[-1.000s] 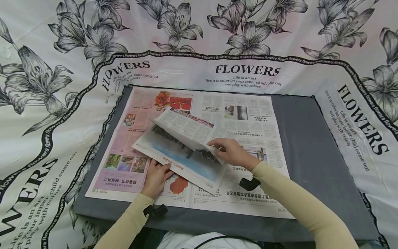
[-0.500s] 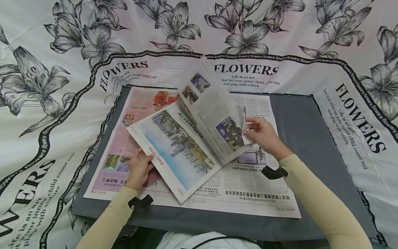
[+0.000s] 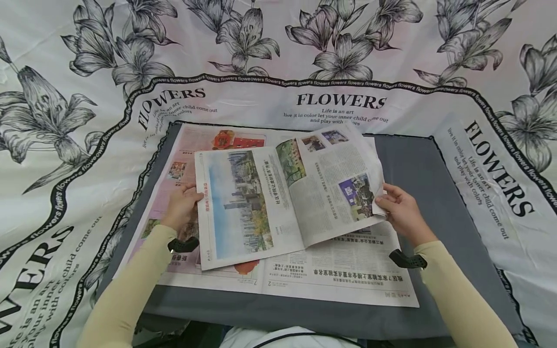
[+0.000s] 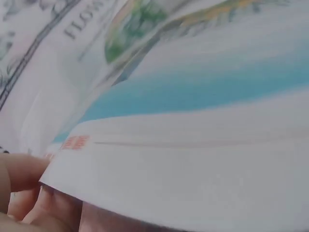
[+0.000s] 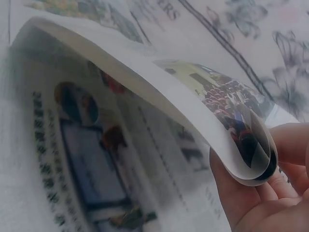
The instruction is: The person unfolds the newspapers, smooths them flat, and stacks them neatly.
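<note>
An open newspaper (image 3: 287,193) with a colour skyline photo on its left page is spread between both hands, above a larger sheet of newspaper (image 3: 339,278). My left hand (image 3: 180,205) pinches its left margin; in the left wrist view the fingers (image 4: 29,174) meet the paper's edge. My right hand (image 3: 402,210) pinches the right page's edge. The right wrist view shows the paper's edge (image 5: 246,164) curled over between the thumb and fingers, and the page bowed up from the sheet below. The centre fold runs between the two pages.
The larger newspaper sheet lies flat on a dark grey table (image 3: 435,203). Behind and beside it hangs a white cloth with flower prints and lettering (image 3: 341,100). A black cable (image 3: 304,334) crosses the person's white clothing at the front edge.
The newspaper has been unfolded, its upper page swung over to the right by the right hand. It has also turned from slanted to nearly straight, and the left hand has moved up along its left side.
</note>
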The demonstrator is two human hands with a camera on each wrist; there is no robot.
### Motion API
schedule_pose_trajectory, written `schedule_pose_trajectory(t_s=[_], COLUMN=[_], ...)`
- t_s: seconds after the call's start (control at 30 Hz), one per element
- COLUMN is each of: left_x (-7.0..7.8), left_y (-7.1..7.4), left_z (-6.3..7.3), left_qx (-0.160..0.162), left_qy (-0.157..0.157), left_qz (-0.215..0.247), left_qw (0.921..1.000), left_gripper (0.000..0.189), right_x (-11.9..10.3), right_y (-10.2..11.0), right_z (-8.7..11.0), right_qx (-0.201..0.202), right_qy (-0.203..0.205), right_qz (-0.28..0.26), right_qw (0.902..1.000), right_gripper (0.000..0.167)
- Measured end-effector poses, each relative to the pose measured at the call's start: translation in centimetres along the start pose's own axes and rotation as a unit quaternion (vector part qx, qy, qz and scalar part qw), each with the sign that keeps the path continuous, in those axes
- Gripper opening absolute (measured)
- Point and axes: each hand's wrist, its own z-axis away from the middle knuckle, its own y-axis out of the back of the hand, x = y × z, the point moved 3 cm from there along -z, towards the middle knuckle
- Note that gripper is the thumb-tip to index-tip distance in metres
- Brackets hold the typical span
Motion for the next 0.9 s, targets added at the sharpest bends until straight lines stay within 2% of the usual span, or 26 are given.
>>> schedule_pose_trajectory(t_s=[0.13,0.23,0.37,0.5,0.6,0.73,0.9], left_x=[0.9,1.5,2.1,2.3,2.3,2.3,2.3], left_y=[0.4,0.5,0.2,-0.1,-0.1,-0.3,-0.3], left_z=[-2.1,-3.2,-4.1,-4.9,-5.3,-5.8,-6.3], left_qx=[-0.039,-0.062,-0.068,-0.064,-0.048,-0.028,-0.002], left_qy=[0.021,0.038,0.059,0.075,0.07,0.056,0.055], left_qz=[0.004,0.005,0.004,-0.005,-0.051,-0.092,-0.098], left_qw=[0.999,0.9974,0.9959,0.9951,0.9951,0.9938,0.9937], left_gripper=[0.06,0.06,0.062,0.065,0.067,0.07,0.071], right_x=[1.8,3.2,5.2,7.1,8.3,9.6,9.9], right_y=[1.0,1.2,1.5,1.5,1.4,1.2,1.8], right_z=[0.9,1.6,2.4,3.2,3.9,4.5,4.4], right_qx=[0.012,0.014,0.021,0.025,0.028,0.03,0.015], right_qy=[-0.016,-0.032,-0.062,-0.087,-0.099,-0.112,-0.124], right_qz=[-0.036,-0.031,-0.001,-0.029,-0.063,-0.105,-0.101], right_qw=[0.9992,0.9989,0.9979,0.9955,0.9927,0.9877,0.9871], right_gripper=[0.079,0.081,0.079,0.08,0.075,0.061,0.075])
